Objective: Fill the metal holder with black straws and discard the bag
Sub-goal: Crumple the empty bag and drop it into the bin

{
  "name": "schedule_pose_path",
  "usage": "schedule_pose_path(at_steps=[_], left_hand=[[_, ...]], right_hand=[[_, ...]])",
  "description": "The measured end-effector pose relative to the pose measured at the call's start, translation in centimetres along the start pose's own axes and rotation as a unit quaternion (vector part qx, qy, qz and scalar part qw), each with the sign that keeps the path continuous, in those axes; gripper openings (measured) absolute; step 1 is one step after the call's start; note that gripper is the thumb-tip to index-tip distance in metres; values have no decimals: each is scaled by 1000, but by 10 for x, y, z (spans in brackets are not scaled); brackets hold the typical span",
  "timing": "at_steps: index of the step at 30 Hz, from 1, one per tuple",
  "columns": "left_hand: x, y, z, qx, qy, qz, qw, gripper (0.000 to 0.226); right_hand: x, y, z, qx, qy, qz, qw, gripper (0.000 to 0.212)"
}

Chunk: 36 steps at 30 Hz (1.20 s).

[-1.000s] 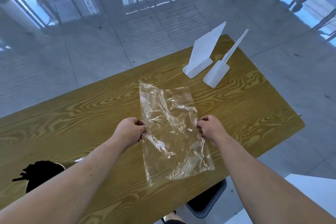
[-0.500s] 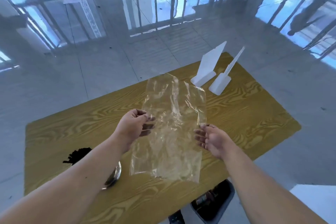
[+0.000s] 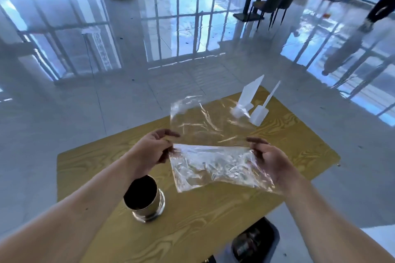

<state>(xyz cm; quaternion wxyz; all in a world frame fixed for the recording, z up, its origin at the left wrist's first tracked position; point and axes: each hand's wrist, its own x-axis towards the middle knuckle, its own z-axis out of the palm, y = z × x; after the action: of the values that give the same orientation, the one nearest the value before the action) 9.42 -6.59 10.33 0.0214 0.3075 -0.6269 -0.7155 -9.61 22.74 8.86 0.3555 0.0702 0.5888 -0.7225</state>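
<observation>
A: Where was the bag?

B: I saw the clear bag up in the air, in the middle of the frame, above the yellow wood tabletop. It was folded across the middle, and it looked empty.

A: What were my hands doing?

B: The left hand was pinching the bag's left edge with its fingers. The right hand was holding the bag's right edge, with the fingers curled around it. Both hands were off the tabletop.

A: And the metal holder?

B: The metal holder stood upright on the tabletop, at the lower left of center, just under my left arm. It looked dark inside. I could not tell if those were the straws.

A: Anything else?

B: Two white plastic stands sat on the far right of the tabletop, behind the bag. A dark bin was on the floor at the bottom edge.
</observation>
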Motion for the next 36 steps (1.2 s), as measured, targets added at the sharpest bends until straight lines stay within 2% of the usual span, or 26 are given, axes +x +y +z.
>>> schedule_pose_path(at_steps=[4, 9, 11, 13, 15, 17, 19, 21, 23, 25, 27, 30, 31, 33, 36], left_hand=[[-13, 4, -6, 7, 8, 22, 1000, 59], [-25, 11, -5, 48, -37, 22, 998, 38], [-25, 11, 2, 49, -66, 12, 997, 36], [-25, 13, 18, 65, -81, 29, 994, 32], [-23, 15, 36, 84, -92, 69, 990, 14], [-19, 16, 56, 110, -87, 96, 985, 37], [-14, 20, 73, 135, -69, 126, 980, 47], [-9, 23, 90, 156, -63, 151, 974, 49], [-3, 24, 112, 196, -59, 181, 962, 41], [3, 27, 135, 236, -51, 207, 948, 33], [7, 32, 164, 280, -56, 228, 931, 31], [8, 42, 208, 343, -81, 264, 898, 34], [8, 43, 223, 361, -90, 273, 887, 35], [9, 47, 252, 394, -104, 284, 868, 32], [10, 53, 276, 419, -74, 318, 847, 29]], right_hand=[[-26, 7, 7, -19, -7, -43, 999, 64], [-61, 13, -3, -86, 9, -46, 995, 41], [-72, 13, -15, -101, 22, -48, 993, 38], [-81, 10, -27, -112, 26, -54, 992, 39], [-89, 8, -38, -127, 38, -77, 988, 24], [-93, 6, -54, -130, 69, -108, 983, 14], [-92, 5, -69, -113, 94, -130, 981, 24], [-93, 3, -86, -113, 118, -143, 976, 33], [-95, 2, -104, -154, 136, -151, 967, 33], [-98, 1, -122, -217, 156, -148, 952, 26], [-100, -3, -139, -322, 178, -135, 920, 17], [-97, -12, -155, -514, 166, -124, 833, 38], [-93, -15, -157, -534, 151, -133, 821, 44], [-84, -20, -157, -524, 107, -146, 832, 42], [-66, -18, -151, -446, 62, -133, 883, 13]])
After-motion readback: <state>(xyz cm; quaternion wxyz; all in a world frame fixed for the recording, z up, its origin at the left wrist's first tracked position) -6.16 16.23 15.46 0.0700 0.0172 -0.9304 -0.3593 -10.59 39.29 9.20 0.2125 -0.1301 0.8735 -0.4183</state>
